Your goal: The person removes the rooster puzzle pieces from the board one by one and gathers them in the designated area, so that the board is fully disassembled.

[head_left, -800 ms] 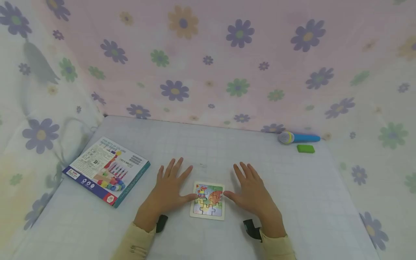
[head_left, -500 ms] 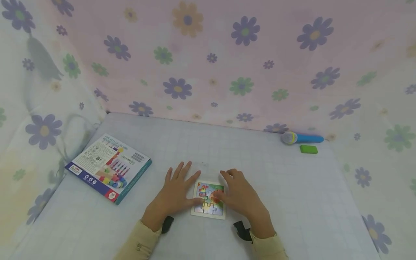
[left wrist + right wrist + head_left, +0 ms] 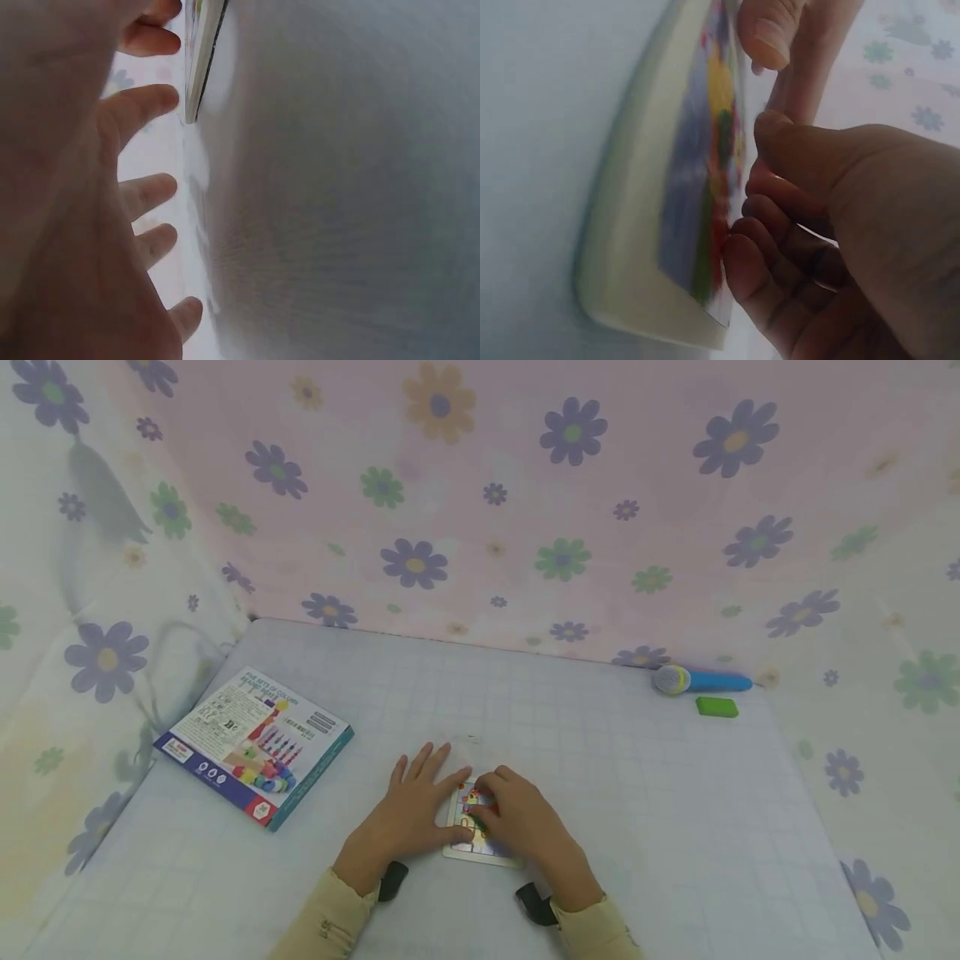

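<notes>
A small square jigsaw puzzle (image 3: 459, 843) with a pale frame and a colourful cartoon picture lies flat on the table. My left hand (image 3: 411, 818) spreads its fingers along the puzzle's left side, its thumb lying over the lower left of the picture. Over the puzzle's right half, my right hand (image 3: 521, 818) bends its fingers and thumb close to the picture, covering much of it. In the right wrist view, curled fingertips (image 3: 746, 262) are at the picture surface of the puzzle (image 3: 694, 217). Whether a piece is between thumb and fingers is hidden.
A flat toy box (image 3: 255, 747) lies at the left of the white table (image 3: 600, 727). At the back right are a blue toy microphone (image 3: 701, 681) and a green block (image 3: 717, 707). A flowered curtain (image 3: 495, 527) rises behind the table's far edge.
My right hand has moved left from beside the puzzle to above it, and its fingers have bent. My left hand has shifted slightly right, its thumb further over the puzzle.
</notes>
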`<action>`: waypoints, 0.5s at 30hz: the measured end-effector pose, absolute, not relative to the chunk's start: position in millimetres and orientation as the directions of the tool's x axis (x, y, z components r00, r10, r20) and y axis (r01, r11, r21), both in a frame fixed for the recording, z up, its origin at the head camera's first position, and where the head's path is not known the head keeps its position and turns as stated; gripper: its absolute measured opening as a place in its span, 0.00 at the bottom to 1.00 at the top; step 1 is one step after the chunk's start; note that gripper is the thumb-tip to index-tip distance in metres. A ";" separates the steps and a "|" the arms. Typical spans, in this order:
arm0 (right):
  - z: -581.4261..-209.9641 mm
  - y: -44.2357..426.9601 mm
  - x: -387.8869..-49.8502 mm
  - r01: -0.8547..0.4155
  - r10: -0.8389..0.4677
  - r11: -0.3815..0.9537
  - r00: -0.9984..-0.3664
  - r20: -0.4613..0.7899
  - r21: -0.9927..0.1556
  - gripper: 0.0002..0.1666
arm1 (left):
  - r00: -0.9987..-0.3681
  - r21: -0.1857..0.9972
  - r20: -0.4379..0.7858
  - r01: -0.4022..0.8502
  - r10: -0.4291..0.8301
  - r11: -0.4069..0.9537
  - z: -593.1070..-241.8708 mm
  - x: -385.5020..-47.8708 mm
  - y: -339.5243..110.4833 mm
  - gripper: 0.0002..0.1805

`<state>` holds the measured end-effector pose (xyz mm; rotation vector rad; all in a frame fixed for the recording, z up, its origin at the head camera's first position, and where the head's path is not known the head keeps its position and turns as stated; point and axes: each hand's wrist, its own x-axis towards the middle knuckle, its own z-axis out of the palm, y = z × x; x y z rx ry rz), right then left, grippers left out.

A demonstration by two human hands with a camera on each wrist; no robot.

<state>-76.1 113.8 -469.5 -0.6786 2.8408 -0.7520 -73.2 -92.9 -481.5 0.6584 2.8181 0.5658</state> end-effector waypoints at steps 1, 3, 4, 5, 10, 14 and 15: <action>-471.1 113.2 -76.0 -0.391 -0.450 0.776 -0.893 0.000 -0.494 0.16 | -0.882 0.408 -0.102 0.384 0.459 0.828 -481.6 -73.6 -92.4 0.48; -473.8 112.1 -76.0 -0.392 -0.442 0.778 -0.897 0.015 -0.491 0.15 | -0.884 0.407 -0.108 0.378 0.455 0.831 -482.1 -74.4 -91.5 0.47; -474.9 111.8 -75.9 -0.394 -0.439 0.781 -0.898 0.023 -0.485 0.15 | -0.885 0.406 -0.106 0.378 0.454 0.832 -482.7 -74.7 -91.2 0.47; -475.6 111.5 -75.9 -0.394 -0.435 0.783 -0.900 0.029 -0.482 0.15 | -0.885 0.403 -0.107 0.378 0.453 0.833 -483.6 -75.2 -91.0 0.47; -476.3 108.9 -75.3 -0.373 -0.418 0.790 -0.908 0.019 -0.487 0.16 | -0.885 0.416 -0.103 0.376 0.454 0.828 -487.2 -75.7 -90.3 0.48; -474.8 106.5 -74.3 -0.358 -0.408 0.794 -0.913 0.006 -0.491 0.16 | -0.888 0.432 -0.116 0.359 0.445 0.827 -487.8 -74.8 -90.1 0.48; -474.7 106.2 -74.2 -0.360 -0.409 0.792 -0.912 0.008 -0.493 0.16 | -0.889 0.436 -0.116 0.355 0.443 0.827 -488.0 -74.7 -90.2 0.48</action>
